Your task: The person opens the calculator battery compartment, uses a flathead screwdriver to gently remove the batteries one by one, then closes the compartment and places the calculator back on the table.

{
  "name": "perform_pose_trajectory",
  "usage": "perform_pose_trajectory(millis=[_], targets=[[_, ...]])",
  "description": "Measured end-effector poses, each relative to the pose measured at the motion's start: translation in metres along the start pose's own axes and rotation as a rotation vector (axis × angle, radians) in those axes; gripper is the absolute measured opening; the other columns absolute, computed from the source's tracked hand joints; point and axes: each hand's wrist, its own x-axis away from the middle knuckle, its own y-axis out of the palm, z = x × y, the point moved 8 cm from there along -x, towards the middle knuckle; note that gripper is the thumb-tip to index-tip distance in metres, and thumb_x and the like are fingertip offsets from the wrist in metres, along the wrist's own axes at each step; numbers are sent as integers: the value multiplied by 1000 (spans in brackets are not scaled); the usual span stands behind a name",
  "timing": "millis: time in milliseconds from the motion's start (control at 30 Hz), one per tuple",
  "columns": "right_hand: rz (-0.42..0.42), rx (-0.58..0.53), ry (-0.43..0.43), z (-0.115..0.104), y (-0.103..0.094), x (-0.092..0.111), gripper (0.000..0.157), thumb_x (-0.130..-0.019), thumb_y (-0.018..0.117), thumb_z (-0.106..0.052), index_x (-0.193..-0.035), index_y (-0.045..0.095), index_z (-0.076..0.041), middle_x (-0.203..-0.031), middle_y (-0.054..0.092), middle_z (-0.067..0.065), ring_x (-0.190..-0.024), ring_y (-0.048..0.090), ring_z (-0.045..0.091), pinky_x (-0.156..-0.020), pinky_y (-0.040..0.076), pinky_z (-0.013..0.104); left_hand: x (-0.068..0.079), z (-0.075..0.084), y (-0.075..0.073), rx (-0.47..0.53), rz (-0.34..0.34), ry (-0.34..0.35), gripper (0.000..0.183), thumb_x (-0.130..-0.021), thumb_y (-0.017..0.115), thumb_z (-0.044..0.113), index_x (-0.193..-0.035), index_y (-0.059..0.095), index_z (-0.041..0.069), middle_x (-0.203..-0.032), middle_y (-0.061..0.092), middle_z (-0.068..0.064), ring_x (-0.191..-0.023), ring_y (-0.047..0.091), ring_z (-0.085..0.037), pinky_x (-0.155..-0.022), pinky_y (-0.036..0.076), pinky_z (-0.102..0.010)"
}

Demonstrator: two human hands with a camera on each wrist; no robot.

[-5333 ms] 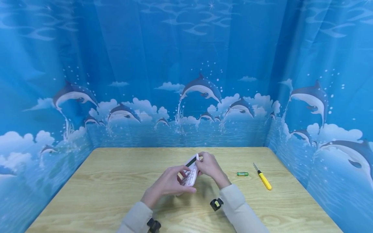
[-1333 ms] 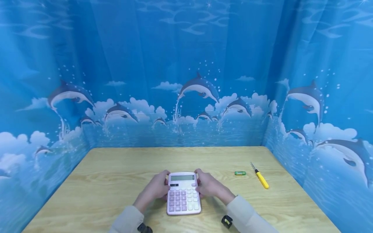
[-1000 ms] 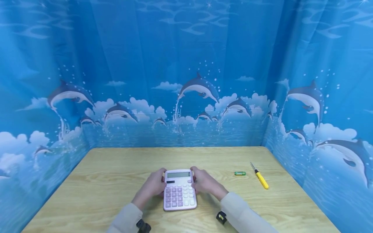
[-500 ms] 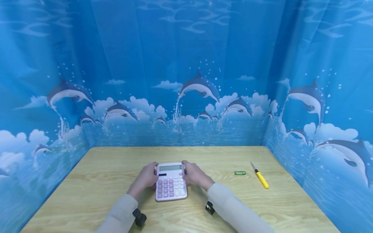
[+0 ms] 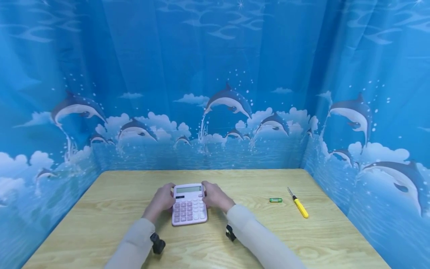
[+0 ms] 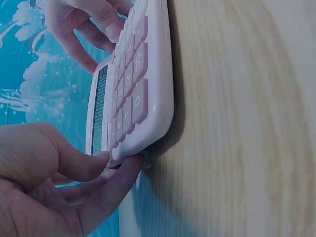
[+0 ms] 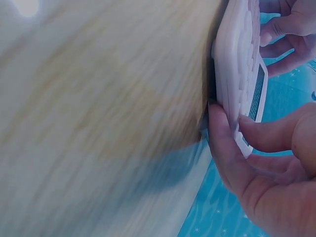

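Note:
A pink calculator [image 5: 190, 205] with white and mauve keys faces up between both hands, its display toward the far side. My left hand [image 5: 163, 198] grips its left edge, thumb on top and fingers beneath. On the opposite edge my right hand [image 5: 215, 195] holds it the same way. The left wrist view shows the calculator [image 6: 155, 94] with a shadow beside it on the wood; whether it touches the table I cannot tell. Its underside is hidden.
A green battery [image 5: 276, 200] lies on the wooden table [image 5: 255, 183] to the right. Beside it rests a screwdriver [image 5: 300, 207] with a yellow handle. A blue dolphin-print curtain [image 5: 215, 74] encloses the back and sides.
Earlier the calculator was tilted up in both hands; then it was turned flat, face up. Over the last second both hands have carried it left and farther from the body. Battery and screwdriver stay put.

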Motion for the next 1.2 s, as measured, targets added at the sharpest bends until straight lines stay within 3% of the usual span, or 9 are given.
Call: perform_pose_trajectory(millis=[333, 533, 800, 1000, 1200], targets=[[24, 9, 6, -3, -2, -13, 63, -84, 67, 10, -145, 49, 5, -123, 69, 24, -111, 68, 34, -98, 58, 43, -15, -6, -2, 24, 10, -62, 64, -77, 57, -15, -141, 51, -10, -103, 65, -21, -90, 64, -29, -74, 59, -37], [31, 24, 9, 0, -3, -17, 61, -84, 67, 10, -143, 50, 5, -112, 71, 22, -98, 69, 30, -83, 61, 36, -22, -7, -1, 45, 27, -73, 62, -77, 56, -14, -139, 54, -9, -104, 65, -21, -92, 64, -29, -71, 59, -34], [5, -63, 59, 7, -3, -19, 68, -87, 64, 12, -151, 43, 2, -113, 67, 24, -86, 65, 24, -56, 58, 29, -25, -8, 2, 83, 46, -73, 63, -77, 56, -15, -140, 54, -7, -99, 64, -19, -87, 63, -27, -68, 56, -32], [22, -49, 71, 13, -8, -24, 69, -90, 62, 11, -154, 40, -1, -106, 68, 22, -62, 61, 16, -52, 57, 29, -29, -5, 3, 108, 67, -73, 62, -79, 56, -14, -140, 55, -6, -99, 64, -19, -87, 63, -27, -67, 57, -32], [16, -57, 79, 16, -11, -25, 69, -91, 61, 11, -155, 39, -2, -106, 68, 22, -58, 60, 16, -53, 59, 32, -33, -4, 8, 168, 56, -93, 64, -80, 55, -17, -143, 53, -5, -105, 64, -23, -90, 65, -29, -62, 61, -31]])
